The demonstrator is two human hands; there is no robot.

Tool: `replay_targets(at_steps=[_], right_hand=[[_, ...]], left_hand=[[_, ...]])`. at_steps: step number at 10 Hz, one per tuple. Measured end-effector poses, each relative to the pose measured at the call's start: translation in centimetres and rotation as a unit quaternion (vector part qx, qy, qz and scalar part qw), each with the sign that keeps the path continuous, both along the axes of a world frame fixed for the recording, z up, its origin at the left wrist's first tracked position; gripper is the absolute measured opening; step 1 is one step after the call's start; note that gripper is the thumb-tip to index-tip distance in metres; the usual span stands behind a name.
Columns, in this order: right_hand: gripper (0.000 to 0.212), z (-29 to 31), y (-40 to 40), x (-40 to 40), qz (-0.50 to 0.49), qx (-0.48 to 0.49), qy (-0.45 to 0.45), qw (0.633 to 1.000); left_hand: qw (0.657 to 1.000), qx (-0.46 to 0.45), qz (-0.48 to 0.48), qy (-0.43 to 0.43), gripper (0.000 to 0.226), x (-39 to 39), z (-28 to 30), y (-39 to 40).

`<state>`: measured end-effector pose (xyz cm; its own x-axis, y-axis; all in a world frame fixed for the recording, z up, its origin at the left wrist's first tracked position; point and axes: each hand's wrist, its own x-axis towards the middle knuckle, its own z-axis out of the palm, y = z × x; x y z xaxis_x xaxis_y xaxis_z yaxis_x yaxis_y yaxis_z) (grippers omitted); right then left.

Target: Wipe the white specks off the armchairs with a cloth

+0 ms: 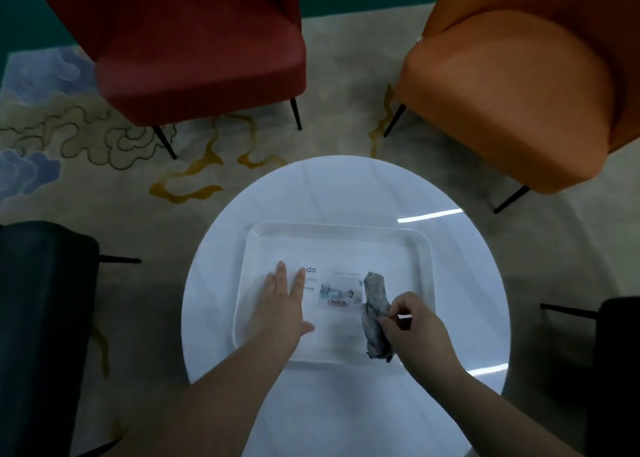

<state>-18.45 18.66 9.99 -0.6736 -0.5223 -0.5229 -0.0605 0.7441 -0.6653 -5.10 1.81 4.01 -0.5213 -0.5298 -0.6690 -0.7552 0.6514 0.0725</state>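
Cloth [375, 313], rolled lengthwise, points away, pinched by right hand [415, 332].

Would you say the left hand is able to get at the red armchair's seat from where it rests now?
Probably not without stepping closer. The left hand lies flat in the tray on the round table, and the red armchair stands beyond the table's far edge, across open carpet. Nothing blocks the way.

tray rim [425, 248] rings hands, bare tabletop [221, 269] around

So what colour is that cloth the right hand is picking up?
Mottled grey, darker in patches. The head view shows the cloth lying in the white tray.
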Motion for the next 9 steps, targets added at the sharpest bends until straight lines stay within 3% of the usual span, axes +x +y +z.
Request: replay_targets(at_steps=[3,5,8,9], right_hand=[[0.022,-3.5,-3.5,-0.5,0.032,-0.014,0.034,0.999],[0.020,-4.3,-4.7,-0.6,0.107,0.005,0.020,0.994],[0.051,-3.1,-2.7,-0.6,0.221,0.027,-0.012,0.975],[0.053,-1.8,-2.0,-1.1,0.214,0.019,-0.007,0.977]], left_hand=[[0.998,-0.037,0.004,0.041,0.107,0.7,-3.0,0.1],[0.999,-0.030,0.011,0.041,0.105,0.7,-3.3,0.1],[0.999,-0.036,0.019,0.033,0.106,0.3,-3.0,0.2],[0.998,-0.022,0.035,0.037,0.106,0.4,-2.4,0.1]])
